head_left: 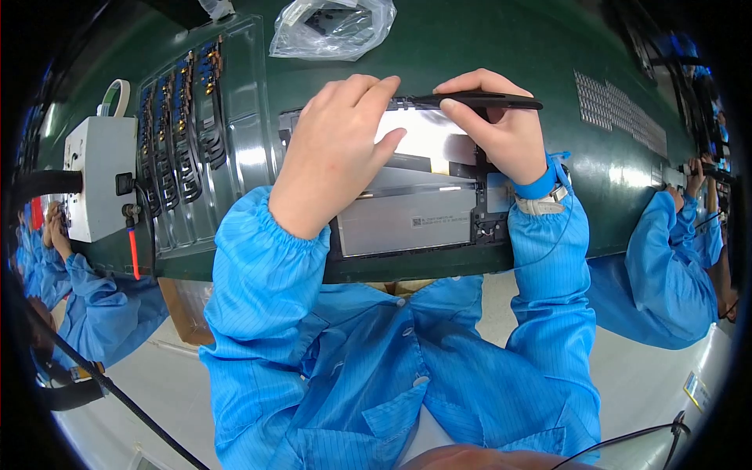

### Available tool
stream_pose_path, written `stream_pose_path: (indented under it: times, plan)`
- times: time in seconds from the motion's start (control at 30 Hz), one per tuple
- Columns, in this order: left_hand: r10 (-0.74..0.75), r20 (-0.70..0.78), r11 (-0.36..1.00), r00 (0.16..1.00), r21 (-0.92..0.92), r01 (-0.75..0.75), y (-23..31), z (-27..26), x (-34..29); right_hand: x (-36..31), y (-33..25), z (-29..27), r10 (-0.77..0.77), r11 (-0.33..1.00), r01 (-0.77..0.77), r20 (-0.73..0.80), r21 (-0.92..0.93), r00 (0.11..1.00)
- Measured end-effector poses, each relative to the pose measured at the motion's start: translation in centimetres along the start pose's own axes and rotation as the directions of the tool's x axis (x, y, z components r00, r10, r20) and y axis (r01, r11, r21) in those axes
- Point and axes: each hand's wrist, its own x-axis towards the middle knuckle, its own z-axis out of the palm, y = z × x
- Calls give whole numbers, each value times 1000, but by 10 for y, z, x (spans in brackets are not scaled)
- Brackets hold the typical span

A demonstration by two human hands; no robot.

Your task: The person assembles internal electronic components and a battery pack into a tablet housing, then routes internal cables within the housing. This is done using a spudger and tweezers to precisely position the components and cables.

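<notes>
1. Broadly, the green table (501, 39) carries the whole layout; its near edge runs just ahead of my body.
2. Clear tray (249, 125): to my left, dark flex cables (186, 117) in rows within it, presumably spaced so they do not tangle. It bounds my room on that side.
3. Uncovered device (419, 182): flat on the table before me, under both hands, a silver battery (407, 223) along its near side. Laid crosswise, likely so the far edge suits both hands.
4. White box (106, 168): beyond the tray at far left, well apart from the device.
5. Clear plastic bag (333, 31): past the device's far edge, limiting space there; contents unclear.
6. Grid of small pale pieces (619, 111): off to the right, out of the way.
7. Left hand (337, 149): over the device's left part, fingertips at its far edge, thumb spread; probably steadying. Cannot tell whether it pinches anything. It hides what lies beneath.
8. Right hand (501, 133): grasping a slim black tool (505, 101) between thumb and fingers, low, tip at the far edge near my left fingertips; presumably for fine control.
9. Blue wrist strap (536, 186): on my right wrist; its trailing cord could snag.
</notes>
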Motion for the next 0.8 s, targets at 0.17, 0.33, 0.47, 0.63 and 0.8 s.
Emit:
stream_pose_path:
  times: [0.17,0.33,0.47,0.63,0.8]
  plan:
    - [-43,7,999,999,-11,43,-1,-6,-3,0,-1,2,-65,990,72,-58,121,996]
    - [-140,-307,983,941,72,170,28,-38,-27,-7,2,-10,-61,895,138,-190,424,980]
    - [-624,-261,774,736,-78,629,66,-67,-102,-11,12,-43,-155,791,317,-331,523,931]
    - [-556,-89,821,827,102,562,79,-42,-143,-1,34,-54,28,824,257,-490,505,871]
    - [-503,-139,841,853,150,521,60,-35,-137,9,39,-39,151,852,148,-505,503,850]
